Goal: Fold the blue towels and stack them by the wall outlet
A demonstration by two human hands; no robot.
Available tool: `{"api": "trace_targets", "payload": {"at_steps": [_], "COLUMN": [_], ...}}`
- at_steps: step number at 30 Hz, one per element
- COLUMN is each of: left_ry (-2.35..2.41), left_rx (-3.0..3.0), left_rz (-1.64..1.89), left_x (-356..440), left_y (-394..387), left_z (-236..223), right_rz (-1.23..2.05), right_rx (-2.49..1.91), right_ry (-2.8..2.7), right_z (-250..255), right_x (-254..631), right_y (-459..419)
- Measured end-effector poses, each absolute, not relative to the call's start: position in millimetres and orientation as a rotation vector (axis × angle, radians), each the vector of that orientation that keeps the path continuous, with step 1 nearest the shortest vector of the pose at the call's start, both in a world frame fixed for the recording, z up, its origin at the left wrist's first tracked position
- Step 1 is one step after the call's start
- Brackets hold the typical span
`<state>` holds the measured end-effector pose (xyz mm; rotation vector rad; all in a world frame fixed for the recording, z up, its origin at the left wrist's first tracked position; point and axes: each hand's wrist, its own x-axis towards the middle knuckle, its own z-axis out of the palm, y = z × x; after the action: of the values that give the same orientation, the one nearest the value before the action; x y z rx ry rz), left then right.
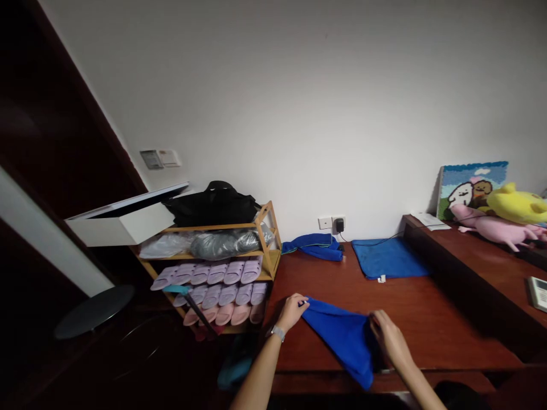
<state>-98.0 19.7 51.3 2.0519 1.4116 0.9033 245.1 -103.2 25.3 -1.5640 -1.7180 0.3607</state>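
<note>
A blue cloth [342, 336] is stretched between my two hands above the front of the brown wooden table [401, 324]. My left hand [294, 312], with a watch on the wrist, pinches its left corner. At the other end, my right hand [388, 335] has its fingers closed on the cloth's right edge, and part of that grip is dark and blurred. One lower corner hangs down near the table's front edge. Behind it, a folded blue cloth [316, 246] lies against the wall. Farther right a flat blue cloth [387, 259] with a white tag is spread out.
Left of the table stands a wooden rack [269, 250] with several slippers [233, 272], a black bag [213, 206] and an open white box [128, 225]. A black charger [339, 225] is plugged into the wall. Plush toys [491, 225] lie on the raised surface at right.
</note>
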Motion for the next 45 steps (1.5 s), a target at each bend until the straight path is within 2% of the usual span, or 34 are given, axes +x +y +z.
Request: {"api": "trace_targets", "payload": {"at_steps": [6, 10, 15, 19, 22, 30, 35, 40, 45], "left_ry": [1.332, 1.266, 1.156, 1.102, 1.082, 1.108, 1.196, 1.374, 1.489], "left_rx": [1.915, 1.73, 1.465, 1.311, 1.225, 1.069, 1.059, 1.26, 1.488], "left_rz": [0.982, 1.014, 1.103, 1.184, 1.228, 1.408, 1.473, 1.393, 1.426], "left_x": [-93, -82, -68, -65, -71, -131, -195, -245, -264], "left_y": [2, -2, -13, -23, -26, -19, -20, -22, -27], "left_z": [79, 84, 81, 77, 75, 80, 90, 101, 133], "right_rz": [0.134, 0.088, 0.187, 0.022, -0.017, 0.218, 0.458, 0.246, -0.05], "right_rx": [-1.802, -1.737, -1.425, -1.606, -1.634, -1.438, -1.365, -1.466, -1.655], "right_ry": [-1.77, -1.741, -1.913, -1.989, -2.073, -2.397, -2.19, -1.711, -1.387], "right_z": [85, 101, 40, -14, -26, -13, 45, 127, 185], "right_x": [277, 244, 138, 78, 76, 157, 262, 375, 444], "right_y": [-36, -30, -101, -139, -140, -157, -164, -152, -161]}}
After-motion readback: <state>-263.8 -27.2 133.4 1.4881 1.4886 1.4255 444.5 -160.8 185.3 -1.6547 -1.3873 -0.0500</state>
